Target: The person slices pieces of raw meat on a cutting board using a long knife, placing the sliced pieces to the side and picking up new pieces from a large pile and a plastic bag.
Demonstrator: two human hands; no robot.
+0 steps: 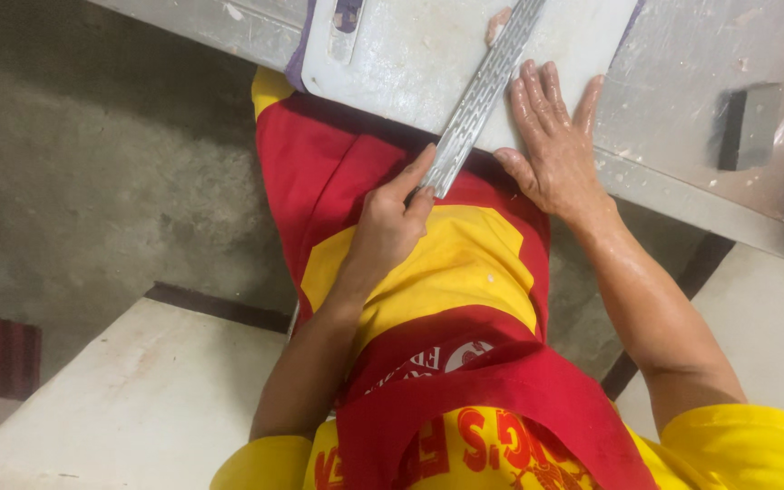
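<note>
A long ribbed metal strip (483,91) lies slanted across a white cutting board (392,63) and sticks out over the board's near edge. My left hand (387,227) grips the strip's near end between thumb and fingers, just in front of my red and yellow apron (446,272). My right hand (555,145) lies flat, palm down and fingers spread, on the board's near edge right beside the strip. It holds nothing. The strip's far end runs out of view at the top.
The board rests on a wet steel table (682,82). A dark rectangular block (750,127) sits on the table to the right. White slabs (138,390) flank my body low on both sides, with a concrete floor (93,181) to the left.
</note>
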